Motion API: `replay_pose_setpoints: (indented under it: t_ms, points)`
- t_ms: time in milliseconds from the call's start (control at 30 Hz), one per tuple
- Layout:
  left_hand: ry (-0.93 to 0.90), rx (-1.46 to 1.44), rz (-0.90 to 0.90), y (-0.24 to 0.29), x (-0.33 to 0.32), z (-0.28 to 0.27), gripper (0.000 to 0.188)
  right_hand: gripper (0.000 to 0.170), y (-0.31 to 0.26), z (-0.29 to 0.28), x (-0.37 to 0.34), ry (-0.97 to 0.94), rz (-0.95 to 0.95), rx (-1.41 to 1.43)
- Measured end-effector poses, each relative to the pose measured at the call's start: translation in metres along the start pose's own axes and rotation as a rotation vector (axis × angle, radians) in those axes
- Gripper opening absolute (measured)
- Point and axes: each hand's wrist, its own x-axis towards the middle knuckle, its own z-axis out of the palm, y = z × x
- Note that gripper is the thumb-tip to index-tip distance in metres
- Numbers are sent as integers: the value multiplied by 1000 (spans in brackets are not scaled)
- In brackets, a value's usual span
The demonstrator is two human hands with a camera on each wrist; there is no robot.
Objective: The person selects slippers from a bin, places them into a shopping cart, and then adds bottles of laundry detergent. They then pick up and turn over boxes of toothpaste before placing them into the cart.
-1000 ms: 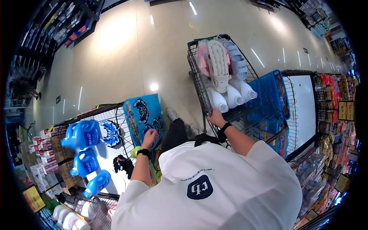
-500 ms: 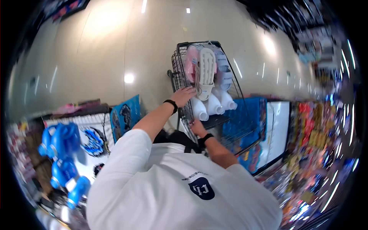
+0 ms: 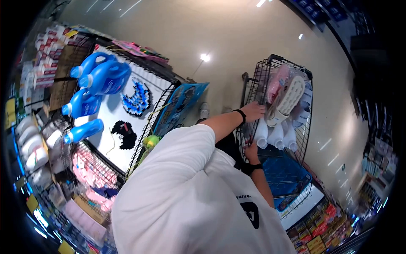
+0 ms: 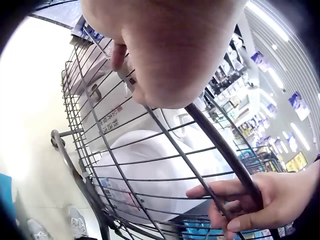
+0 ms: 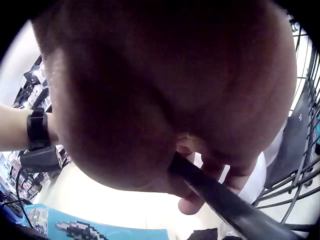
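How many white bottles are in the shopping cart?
3 in the cart: left bottle, middle bottle and right bottle, side by side, below the white slipper in head view; more may be hidden.

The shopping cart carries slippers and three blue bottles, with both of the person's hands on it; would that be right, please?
Not quite: the head view shows that the three bottles are white, not blue. The rest stands: the shopping cart carries them with the slippers, and the left hand and right hand are both on it.

A black wire shopping cart (image 3: 277, 58) holds three white bottles (image 3: 276, 136) and several slippers (image 3: 291, 98)
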Motion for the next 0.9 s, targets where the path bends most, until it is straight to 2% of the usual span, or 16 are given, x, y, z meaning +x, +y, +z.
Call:
replay_pose_setpoints:
  t_ms: [67, 100, 133, 200, 267, 400, 433, 500, 533, 600, 667, 700, 800, 867, 900]
  points:
    - [41, -14, -29, -2, 3, -4, 14, 73, -16, -18, 4, -20, -94, -62]
    - [-31, -35, -64, -1, 6, -9, 16, 73, -20, -25, 4, -32, -87, -63]
    - [-27, -21, -76, 3, 6, -13, 16, 73, -23, -32, 3, -42, -80, -68]
    - [-119, -19, -136, 9, 8, -21, 19, 71, -11, -40, 9, -54, -152, -115]
    - [-106, -3, -163, 24, 1, -25, 23, 59, -2, -41, 1, -72, -77, -36]
    - [-89, 22, -193, 34, -5, -45, 37, 44, -13, -67, 4, -101, -120, -120]
    - [-74, 39, -213, 35, -7, -52, 37, 75, -2, -75, 13, -134, -246, -335]
    - [102, -85, -268, 48, -24, -67, 40, 78, 3, -83, 8, -153, -239, -337]
    - [112, -56, -285, 47, -36, -80, 40, 80, 2, -84, 13, -165, -213, -334]
    - [20, -209, -606, 51, -71, -123, 37, 80, 8, -87, 25, -146, -266, -327]
    - [242, -91, -625, 45, -128, -135, 27, 78, 14, -94, 41, -124, -316, -400]
    - [267, -86, -646, 68, -161, -144, 26, 78, 26, -96, 22, -100, -335, -384]
    - [293, -69, -810, 90, -242, -182, 23, 75, 34, -105, 45, -80, -415, -450]
    - [329, -53, -974, 124, -283, -199, 22, 75, 46, -109, 60, -86, -428, -349]
    - [399, -78, -1020, 139, -302, -198, 21, 66, 34, -114, 54, -101, -385, -280]
